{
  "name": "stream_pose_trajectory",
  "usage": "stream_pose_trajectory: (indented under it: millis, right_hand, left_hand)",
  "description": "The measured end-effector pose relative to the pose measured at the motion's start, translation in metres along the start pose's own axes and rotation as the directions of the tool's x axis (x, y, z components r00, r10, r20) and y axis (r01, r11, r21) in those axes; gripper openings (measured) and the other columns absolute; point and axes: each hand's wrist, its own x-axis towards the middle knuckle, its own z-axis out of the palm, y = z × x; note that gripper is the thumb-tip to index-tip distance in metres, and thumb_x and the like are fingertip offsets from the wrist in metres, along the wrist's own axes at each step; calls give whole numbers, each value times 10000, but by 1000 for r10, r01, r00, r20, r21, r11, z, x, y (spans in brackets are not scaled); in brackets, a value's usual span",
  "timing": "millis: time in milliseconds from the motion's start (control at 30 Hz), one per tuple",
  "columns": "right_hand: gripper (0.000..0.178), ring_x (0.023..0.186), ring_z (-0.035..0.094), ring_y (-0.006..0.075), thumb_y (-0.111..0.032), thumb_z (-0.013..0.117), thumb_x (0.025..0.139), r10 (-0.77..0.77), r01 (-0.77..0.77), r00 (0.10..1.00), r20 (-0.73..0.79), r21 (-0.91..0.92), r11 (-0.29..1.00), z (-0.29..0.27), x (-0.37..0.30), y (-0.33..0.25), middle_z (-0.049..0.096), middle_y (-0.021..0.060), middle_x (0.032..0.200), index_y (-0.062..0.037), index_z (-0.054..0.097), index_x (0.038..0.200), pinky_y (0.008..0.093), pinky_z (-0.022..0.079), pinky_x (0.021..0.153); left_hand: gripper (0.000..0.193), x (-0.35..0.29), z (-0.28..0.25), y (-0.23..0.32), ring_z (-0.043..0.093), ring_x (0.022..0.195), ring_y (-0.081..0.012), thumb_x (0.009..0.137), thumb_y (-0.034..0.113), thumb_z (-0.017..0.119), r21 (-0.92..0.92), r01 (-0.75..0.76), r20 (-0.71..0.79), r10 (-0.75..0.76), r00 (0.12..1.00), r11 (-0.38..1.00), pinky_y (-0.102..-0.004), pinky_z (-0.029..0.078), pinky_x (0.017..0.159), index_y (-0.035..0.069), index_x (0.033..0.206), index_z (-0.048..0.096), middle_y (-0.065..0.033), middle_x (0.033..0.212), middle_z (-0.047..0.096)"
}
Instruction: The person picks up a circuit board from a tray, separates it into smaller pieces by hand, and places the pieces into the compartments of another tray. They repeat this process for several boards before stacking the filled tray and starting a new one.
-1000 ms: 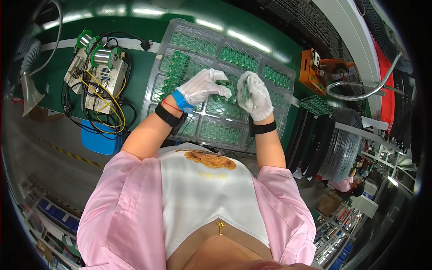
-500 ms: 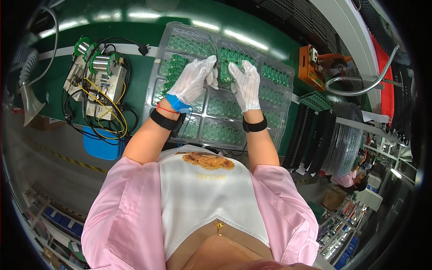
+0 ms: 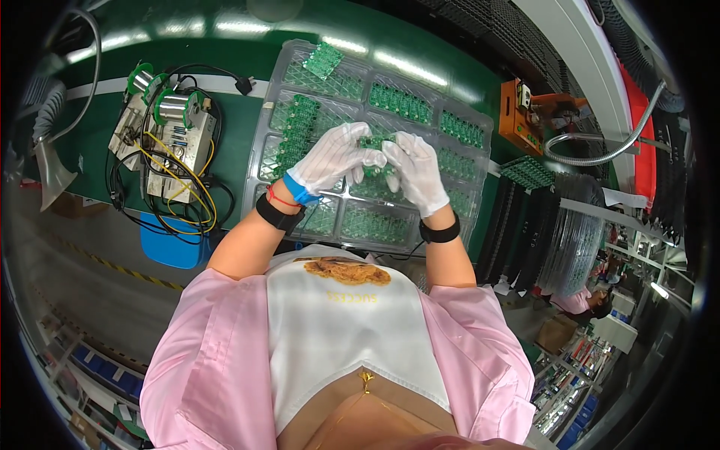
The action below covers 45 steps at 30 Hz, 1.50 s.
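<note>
Both hands wear white striped gloves and meet over the middle of a clear plastic tray (image 3: pixel 264 112) divided into compartments. My left hand (image 3: pixel 337 157) is closed, thumb and fingers pinching a small green circuit board (image 3: pixel 377 141). From the other side my right hand (image 3: pixel 415 169) grips the same board, its fingers curled. The gloves cover much of the board, and whether it is one piece or several I cannot tell. A flat green board panel (image 3: pixel 323 60) rests at the tray's far left corner. Rows of green circuit boards (image 3: pixel 298 127) stand in a compartment beside my left hand.
Solder spools (image 3: pixel 176 107) and a metal soldering unit with tangled cables lie to the left, above a blue bin (image 3: pixel 174 244). An orange box (image 3: pixel 517 116) and a flexible metal hose (image 3: pixel 600 154) are at the right. Black racks (image 3: pixel 517 225) stand beside the tray.
The panel held edge-on by my left hand now lies flat at the tray's far left corner. Both hands have come nearer to me and closed together on a small green board.
</note>
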Motion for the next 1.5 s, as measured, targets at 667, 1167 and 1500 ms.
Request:
stream_pose_trajectory:
  millis: [667, 1167, 1500]
  right_hand:
    - [210, 911, 636, 337, -207, 686, 778, 614, -714, 695, -374, -460, 528, -23, 40, 159, 656, 191, 961, -70, 653, 933, 401, 512, 796]
    - [429, 1002, 588, 349, -278, 702, 753, 434, -430, 900, -41, -245, 869, 36, 140, 97, 621, 211, 1041, -43, 607, 1099, 410, 466, 857]
    - [228, 851, 594, 331, -232, 726, 652, -49, 92, 995, 92, -553, 828, 89, 184, 73, 619, 161, 871, -74, 655, 799, 427, 480, 748]
  left_hand:
    - [224, 97, 18, -63, 637, 693, -219, 801, 160, 629, 887, -233, 33, 449, 893, 398, -357, 514, 634, 98, 1015, 613, -114, 769, 629]
    - [142, 45, 30, -17, 602, 756, -284, 778, 202, 641, 996, -53, 19, 412, 911, 72, -395, 481, 639, 118, 893, 649, -101, 786, 581]
    - [263, -81, -48, 17, 623, 791, -283, 751, 156, 713, 919, -35, -191, 521, 832, 393, -353, 502, 717, 52, 985, 655, -148, 889, 638]
